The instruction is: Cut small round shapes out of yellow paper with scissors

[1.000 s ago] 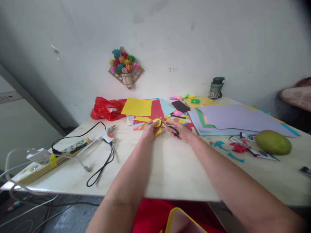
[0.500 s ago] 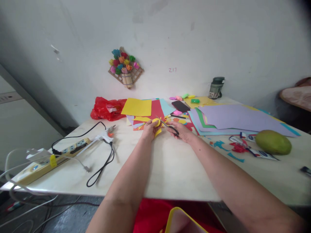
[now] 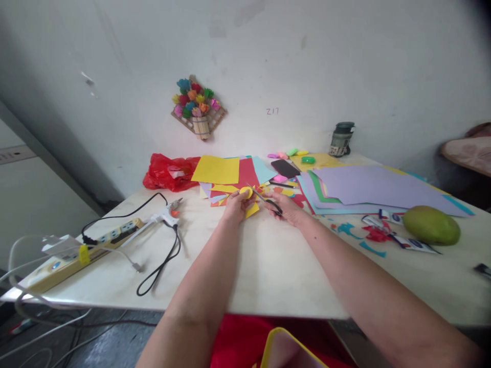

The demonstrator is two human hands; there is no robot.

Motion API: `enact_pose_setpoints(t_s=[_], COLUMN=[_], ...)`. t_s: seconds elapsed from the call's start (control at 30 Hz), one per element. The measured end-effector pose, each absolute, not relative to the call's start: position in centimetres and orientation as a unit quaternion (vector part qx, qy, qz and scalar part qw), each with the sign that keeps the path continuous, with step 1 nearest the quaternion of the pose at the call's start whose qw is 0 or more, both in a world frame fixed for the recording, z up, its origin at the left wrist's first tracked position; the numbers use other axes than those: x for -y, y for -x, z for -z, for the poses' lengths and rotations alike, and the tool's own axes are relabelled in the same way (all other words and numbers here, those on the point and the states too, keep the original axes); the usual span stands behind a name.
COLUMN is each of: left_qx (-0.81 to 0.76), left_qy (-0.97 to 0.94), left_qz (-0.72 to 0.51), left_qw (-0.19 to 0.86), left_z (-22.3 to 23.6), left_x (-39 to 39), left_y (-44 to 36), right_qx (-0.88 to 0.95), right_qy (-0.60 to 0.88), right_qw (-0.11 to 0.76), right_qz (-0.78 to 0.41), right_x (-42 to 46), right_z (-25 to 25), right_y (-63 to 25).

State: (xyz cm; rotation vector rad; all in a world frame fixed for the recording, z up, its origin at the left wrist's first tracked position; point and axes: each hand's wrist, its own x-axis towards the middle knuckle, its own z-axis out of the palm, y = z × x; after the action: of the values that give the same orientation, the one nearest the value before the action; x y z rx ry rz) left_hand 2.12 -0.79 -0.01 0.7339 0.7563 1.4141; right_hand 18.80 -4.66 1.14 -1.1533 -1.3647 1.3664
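My left hand [image 3: 237, 205] is closed on a rounded piece of yellow paper [image 3: 246, 192], pinched by its edge. My right hand [image 3: 286, 207] grips the dark handles of a pair of scissors [image 3: 273, 205]. The blades point left and reach the yellow piece; whether they are apart I cannot tell. A yellow offcut [image 3: 252, 210] shows just under my left hand. Beyond the hands lie a yellow sheet [image 3: 217, 169], a red sheet [image 3: 245, 173] and small yellow, red and orange cut pieces.
A glue gun [image 3: 169, 214] with its black cord and a power strip [image 3: 111, 235] lie left. Red plastic bag [image 3: 169, 171], phone [image 3: 285, 168] and green-lidded bottle [image 3: 341, 139] stand at the back. Right are large coloured sheets [image 3: 353, 184], blue scraps, tubes and a mango [image 3: 431, 225].
Both hands stay almost in place. The yellow paper in my left hand has shifted very slightly, and more of the yellow offcut shows beneath it.
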Motion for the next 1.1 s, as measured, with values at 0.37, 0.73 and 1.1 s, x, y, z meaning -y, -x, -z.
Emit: enact_pose_setpoints(t_s=[0.37, 0.73, 1.1], left_qx=[-0.32, -0.325, -0.316], left_qy=[-0.335, -0.329, -0.332], left_qz=[-0.619, -0.604, -0.6], left_qw=[0.634, 0.649, 0.655], left_z=[0.29, -0.29, -0.49], left_x=[0.5, 1.02, 1.32], left_y=[-1.97, -2.22, -2.27], right_qx=[0.523, 0.53, 0.533], right_qy=[0.426, 0.436, 0.416], right_qw=[0.439, 0.432, 0.442], right_qz=[-0.593, -0.585, -0.589], right_x=[4.79, 4.87, 4.9], right_z=[-1.04, -1.05, -1.07], right_y=[-19.04, -19.03, -18.99])
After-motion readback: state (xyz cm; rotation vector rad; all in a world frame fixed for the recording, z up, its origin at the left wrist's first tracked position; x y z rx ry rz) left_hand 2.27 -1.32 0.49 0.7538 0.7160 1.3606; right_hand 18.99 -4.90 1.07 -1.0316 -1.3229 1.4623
